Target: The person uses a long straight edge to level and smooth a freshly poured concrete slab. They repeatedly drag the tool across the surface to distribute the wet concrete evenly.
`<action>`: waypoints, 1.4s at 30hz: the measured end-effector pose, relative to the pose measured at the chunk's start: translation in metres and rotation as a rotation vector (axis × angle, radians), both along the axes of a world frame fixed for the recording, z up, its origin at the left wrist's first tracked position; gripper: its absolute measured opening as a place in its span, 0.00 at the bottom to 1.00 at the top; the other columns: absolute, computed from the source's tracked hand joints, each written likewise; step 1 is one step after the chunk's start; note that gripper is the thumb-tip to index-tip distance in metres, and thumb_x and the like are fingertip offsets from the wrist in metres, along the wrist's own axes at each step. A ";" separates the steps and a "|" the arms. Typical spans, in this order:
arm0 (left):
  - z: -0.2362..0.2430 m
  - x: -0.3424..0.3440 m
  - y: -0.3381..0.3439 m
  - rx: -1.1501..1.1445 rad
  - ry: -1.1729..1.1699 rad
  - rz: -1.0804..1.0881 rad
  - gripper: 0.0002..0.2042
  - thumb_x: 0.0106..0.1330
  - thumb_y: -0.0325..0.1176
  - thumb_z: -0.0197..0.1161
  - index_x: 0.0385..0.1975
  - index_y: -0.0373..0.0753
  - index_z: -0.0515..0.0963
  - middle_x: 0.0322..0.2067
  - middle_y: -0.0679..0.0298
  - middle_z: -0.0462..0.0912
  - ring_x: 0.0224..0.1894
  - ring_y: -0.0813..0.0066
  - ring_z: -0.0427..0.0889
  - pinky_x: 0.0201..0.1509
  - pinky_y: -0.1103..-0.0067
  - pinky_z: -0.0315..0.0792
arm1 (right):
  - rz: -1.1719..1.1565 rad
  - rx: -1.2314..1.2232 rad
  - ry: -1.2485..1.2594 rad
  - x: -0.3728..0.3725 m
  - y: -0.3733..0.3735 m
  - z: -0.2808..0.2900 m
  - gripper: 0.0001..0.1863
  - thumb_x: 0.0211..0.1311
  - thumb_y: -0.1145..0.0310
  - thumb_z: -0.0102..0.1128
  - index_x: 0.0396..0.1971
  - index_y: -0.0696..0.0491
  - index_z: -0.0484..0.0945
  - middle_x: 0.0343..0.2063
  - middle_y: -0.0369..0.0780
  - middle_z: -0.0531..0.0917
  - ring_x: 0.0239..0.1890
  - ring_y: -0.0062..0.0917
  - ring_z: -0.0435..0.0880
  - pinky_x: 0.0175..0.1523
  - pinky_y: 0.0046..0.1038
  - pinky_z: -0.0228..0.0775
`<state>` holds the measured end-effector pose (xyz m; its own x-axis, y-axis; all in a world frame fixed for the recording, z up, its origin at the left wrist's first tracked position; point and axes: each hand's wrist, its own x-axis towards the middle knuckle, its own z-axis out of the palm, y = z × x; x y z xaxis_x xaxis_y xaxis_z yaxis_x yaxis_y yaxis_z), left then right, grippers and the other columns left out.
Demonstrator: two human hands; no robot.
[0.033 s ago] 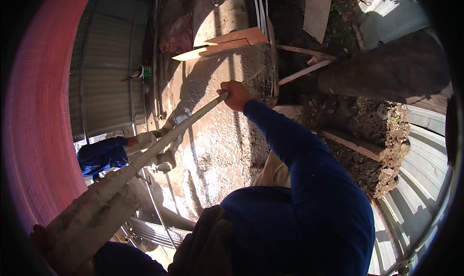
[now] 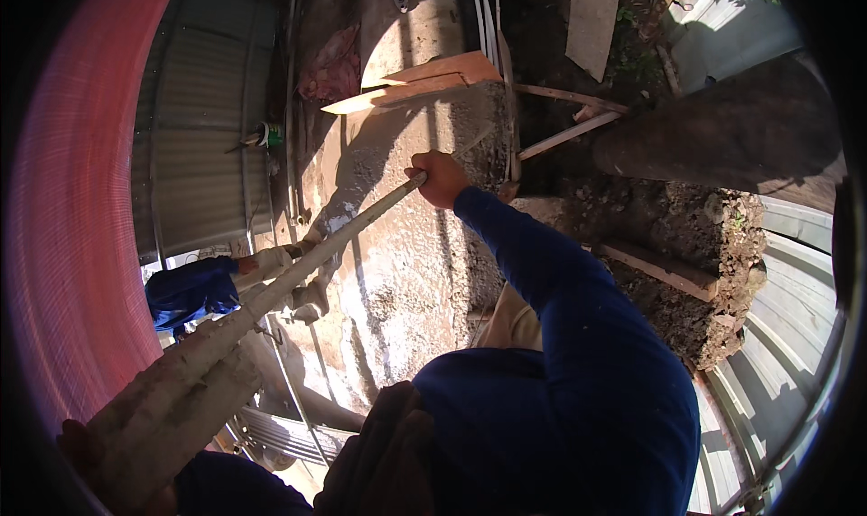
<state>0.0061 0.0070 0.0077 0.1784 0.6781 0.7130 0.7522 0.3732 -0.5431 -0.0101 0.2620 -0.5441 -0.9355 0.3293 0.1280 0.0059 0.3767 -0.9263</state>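
Note:
A long, pale, concrete-smeared board (image 2: 302, 265) runs slantwise from the lower left to the middle. Its far end sits in the closed grip of my right hand (image 2: 440, 178), fingers curled round it. At the lower left, in shade, the fingers of my left hand (image 2: 79, 444) wrap the board's wide near end; most of that hand is hidden. Beneath the board and my right arm spreads wet, rough concrete (image 2: 397, 272), partly sunlit. Beyond my right hand, an orange-brown wooden plank (image 2: 424, 84) lies across the concrete strip.
A co-worker in a blue top (image 2: 191, 295) is at the left, beside a corrugated metal wall (image 2: 199, 110) and red netting (image 2: 77, 182). Right of the concrete are wooden braces (image 2: 571, 137), piled soil (image 2: 668, 218), a thick dark cylindrical shape (image 2: 722, 132) and pale metal sheets (image 2: 777, 335).

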 end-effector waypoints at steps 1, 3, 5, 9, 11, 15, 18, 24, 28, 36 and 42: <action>-0.009 0.000 0.011 0.029 0.106 0.045 0.21 0.74 0.48 0.64 0.30 0.34 0.75 0.16 0.67 0.73 0.13 0.69 0.70 0.18 0.73 0.69 | -0.006 0.017 -0.011 0.002 0.002 0.000 0.12 0.63 0.63 0.65 0.24 0.55 0.82 0.25 0.52 0.83 0.35 0.52 0.84 0.42 0.49 0.74; 0.020 -0.014 -0.045 0.128 0.476 0.235 0.19 0.74 0.46 0.64 0.28 0.37 0.74 0.17 0.68 0.73 0.13 0.70 0.70 0.17 0.73 0.67 | -0.014 0.000 0.016 -0.006 0.006 0.002 0.14 0.64 0.61 0.65 0.23 0.55 0.79 0.25 0.51 0.82 0.35 0.51 0.83 0.42 0.49 0.73; 0.020 -0.017 -0.077 0.192 0.658 0.387 0.18 0.73 0.46 0.65 0.27 0.39 0.74 0.17 0.68 0.73 0.13 0.69 0.70 0.17 0.73 0.65 | 0.008 0.005 0.016 -0.007 0.005 -0.009 0.18 0.67 0.58 0.64 0.21 0.54 0.75 0.24 0.50 0.80 0.34 0.49 0.81 0.40 0.47 0.71; 0.014 -0.013 -0.096 0.195 0.715 0.514 0.18 0.72 0.46 0.66 0.28 0.40 0.74 0.18 0.69 0.74 0.13 0.68 0.70 0.17 0.73 0.64 | 0.016 0.002 0.011 -0.003 0.002 -0.017 0.18 0.67 0.59 0.64 0.21 0.54 0.76 0.24 0.50 0.80 0.34 0.49 0.81 0.40 0.47 0.71; 0.012 -0.010 -0.098 0.183 0.723 0.528 0.17 0.70 0.47 0.68 0.28 0.40 0.75 0.19 0.69 0.76 0.14 0.71 0.72 0.18 0.75 0.66 | 0.024 0.007 0.016 -0.003 0.002 -0.015 0.18 0.67 0.59 0.64 0.21 0.54 0.76 0.23 0.50 0.80 0.35 0.49 0.82 0.40 0.47 0.71; 0.016 -0.007 -0.109 0.118 0.809 0.589 0.17 0.68 0.48 0.71 0.30 0.41 0.78 0.22 0.69 0.80 0.16 0.75 0.75 0.20 0.78 0.69 | 0.043 0.032 -0.021 -0.005 0.005 -0.014 0.13 0.64 0.61 0.65 0.24 0.54 0.81 0.26 0.51 0.84 0.35 0.51 0.85 0.42 0.50 0.75; 0.024 -0.007 -0.120 -0.007 0.961 0.659 0.17 0.66 0.49 0.73 0.32 0.41 0.81 0.24 0.69 0.83 0.18 0.79 0.78 0.21 0.80 0.71 | 0.030 0.041 0.007 -0.005 0.008 -0.022 0.13 0.65 0.61 0.64 0.24 0.54 0.81 0.26 0.51 0.84 0.35 0.51 0.85 0.42 0.50 0.75; 0.029 0.010 -0.104 -0.288 1.353 0.704 0.21 0.65 0.55 0.73 0.37 0.40 0.82 0.28 0.67 0.86 0.22 0.80 0.82 0.24 0.82 0.75 | 0.038 0.034 0.007 -0.005 0.011 -0.021 0.12 0.64 0.61 0.64 0.25 0.54 0.82 0.27 0.52 0.84 0.35 0.51 0.85 0.43 0.50 0.75; 0.014 -0.005 -0.102 -0.014 1.069 0.589 0.17 0.68 0.48 0.70 0.33 0.40 0.77 0.23 0.68 0.79 0.18 0.76 0.76 0.21 0.79 0.70 | 0.033 0.024 0.043 -0.003 0.012 -0.029 0.14 0.65 0.62 0.64 0.23 0.54 0.79 0.25 0.49 0.82 0.35 0.49 0.83 0.42 0.47 0.73; 0.002 -0.014 -0.102 0.317 0.680 0.435 0.11 0.70 0.37 0.67 0.28 0.41 0.73 0.18 0.71 0.73 0.14 0.74 0.71 0.17 0.76 0.64 | 0.022 0.037 0.060 -0.005 0.016 -0.028 0.15 0.65 0.63 0.64 0.21 0.54 0.76 0.23 0.48 0.80 0.35 0.49 0.82 0.41 0.47 0.71; 0.014 -0.019 -0.126 0.249 1.026 0.626 0.13 0.69 0.41 0.67 0.29 0.41 0.73 0.19 0.71 0.74 0.15 0.73 0.73 0.17 0.76 0.65 | 0.038 0.038 0.058 -0.005 0.017 -0.028 0.16 0.65 0.62 0.64 0.20 0.54 0.75 0.23 0.48 0.80 0.33 0.49 0.81 0.39 0.47 0.71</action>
